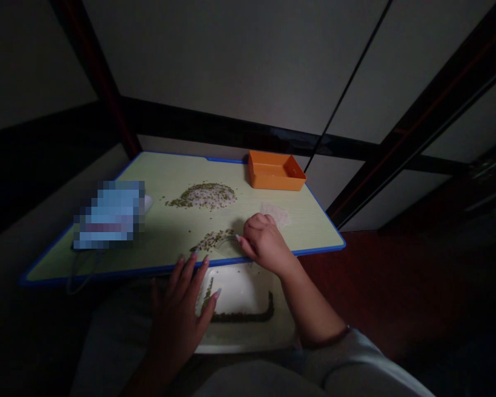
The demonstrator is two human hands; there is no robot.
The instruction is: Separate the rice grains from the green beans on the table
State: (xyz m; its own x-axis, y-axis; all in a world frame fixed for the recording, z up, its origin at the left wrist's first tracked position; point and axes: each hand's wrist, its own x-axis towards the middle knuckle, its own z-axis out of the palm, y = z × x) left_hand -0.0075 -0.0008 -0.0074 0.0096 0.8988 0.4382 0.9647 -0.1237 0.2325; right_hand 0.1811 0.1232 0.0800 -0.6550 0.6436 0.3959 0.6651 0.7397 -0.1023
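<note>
My left hand [184, 295] is spread flat over the table's front edge, its fingertips near a small scatter of green beans [209, 242]. My right hand [267, 242] rests on the table with its fingers curled in; whatever they may hold is hidden. Beside its thumb, a faint curved outline like clear plastic or glass [226, 246] shows among the beans. Just behind that hand lies a patch of white grains [278, 213]. Farther back is a larger heap of green beans mixed with white grains [209, 196]. Below the edge, a white basin [240, 348] has green beans gathered along its inner sides.
An orange box [276, 182] stands at the table's back right. At the left lies a blurred-out light blue object [111, 215] with a thin cord hanging over the edge. The pale table [165, 231] has a blue rim, and pale panels rise behind it.
</note>
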